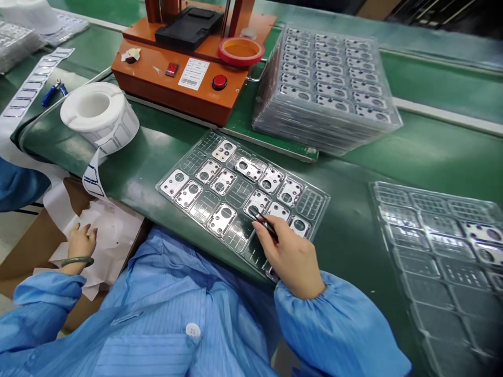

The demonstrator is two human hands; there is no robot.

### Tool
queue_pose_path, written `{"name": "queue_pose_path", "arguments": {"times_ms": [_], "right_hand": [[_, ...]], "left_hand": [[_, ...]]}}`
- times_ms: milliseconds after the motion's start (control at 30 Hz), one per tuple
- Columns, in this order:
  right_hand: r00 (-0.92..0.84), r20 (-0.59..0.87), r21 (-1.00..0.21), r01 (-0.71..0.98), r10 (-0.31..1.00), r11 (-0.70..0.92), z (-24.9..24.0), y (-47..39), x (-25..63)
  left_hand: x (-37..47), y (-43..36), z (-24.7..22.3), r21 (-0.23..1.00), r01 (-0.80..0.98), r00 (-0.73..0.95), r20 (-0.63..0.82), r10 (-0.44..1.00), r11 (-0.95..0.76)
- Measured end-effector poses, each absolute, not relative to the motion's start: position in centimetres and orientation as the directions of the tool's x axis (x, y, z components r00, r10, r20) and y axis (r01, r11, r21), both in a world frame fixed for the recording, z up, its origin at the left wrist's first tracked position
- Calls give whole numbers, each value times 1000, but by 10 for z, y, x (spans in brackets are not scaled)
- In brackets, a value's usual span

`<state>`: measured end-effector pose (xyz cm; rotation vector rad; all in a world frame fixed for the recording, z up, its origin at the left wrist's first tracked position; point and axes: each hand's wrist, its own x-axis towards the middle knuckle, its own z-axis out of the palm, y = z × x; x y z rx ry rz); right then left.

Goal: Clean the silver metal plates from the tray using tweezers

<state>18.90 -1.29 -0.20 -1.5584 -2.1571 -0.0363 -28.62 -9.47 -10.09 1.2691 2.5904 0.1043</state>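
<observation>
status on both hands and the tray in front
Right hand gripping dark tweezers, tips at a silvery plate. Left hand over white paper, nothing visible in its grip. Tray partly filled; right hand hides part of it.

Silvery holed plates (220,223) occupy some compartments of a clear tray (239,192), dark tweezers (268,226) slanting over one plate.
</observation>
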Motion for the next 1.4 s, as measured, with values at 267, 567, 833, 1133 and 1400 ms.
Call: {"name": "queue_pose_path", "arguments": {"times_ms": [267,567,833,1133,1400], "right_hand": [[-245,388,-232,907,888,352,-3,-16,188],[-96,317,-427,874,943,233,0,-16,188],[17,250,-606,783,968,143,2,-15,191],[-13,300,-614,762,954,204,3,-19,193],[-21,275,-634,748,961,197,5,-21,195]], "left_hand": [[-216,-74,-49,259,893,-193,-519,833,367],[-62,-8,26,487,579,569,334,752,-654],[-33,18,32,395,639,735,-63,675,-660],[-30,17,31,508,629,695,-28,719,-588],[-23,-4,16,456,704,543,149,827,-545]]}}
